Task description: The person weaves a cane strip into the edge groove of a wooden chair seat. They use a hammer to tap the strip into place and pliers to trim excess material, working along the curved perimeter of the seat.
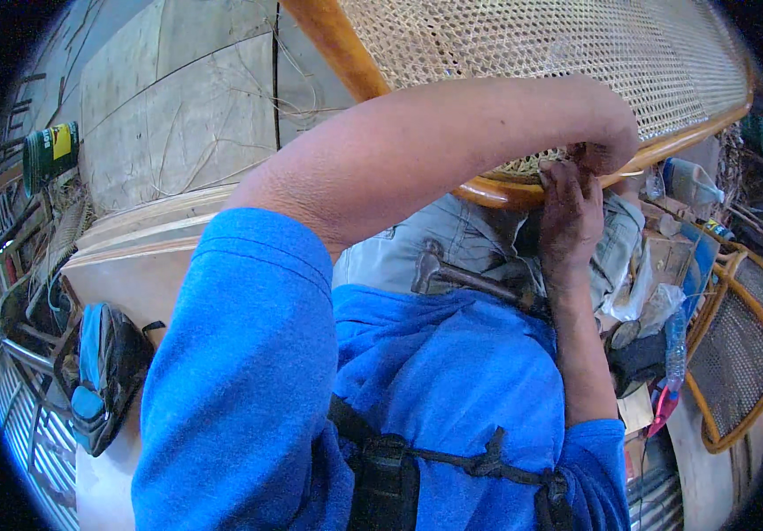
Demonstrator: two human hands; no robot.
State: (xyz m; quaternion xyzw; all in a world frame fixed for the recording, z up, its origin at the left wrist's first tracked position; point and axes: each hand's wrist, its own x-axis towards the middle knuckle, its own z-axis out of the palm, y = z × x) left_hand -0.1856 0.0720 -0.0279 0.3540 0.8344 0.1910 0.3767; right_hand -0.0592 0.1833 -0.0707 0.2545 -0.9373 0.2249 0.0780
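A woven cane panel in a glossy orange-brown wooden frame leans over my lap. My left arm reaches across it, the wrist sharply bent. At the panel's near edge my left hand curls downward, its fingers closed, shaded and partly hidden. Right beside it, my right hand comes up from below, fingers bent and pressed together at the frame's inner edge. Whatever either hand pinches there is too small or covered to make out. A hammer lies across my lap on the grey trousers.
Plywood sheets with loose cane strands spread at the left. A backpack stands at the lower left, below a green can. On the right are a plastic bottle, plastic bags and another framed mesh panel.
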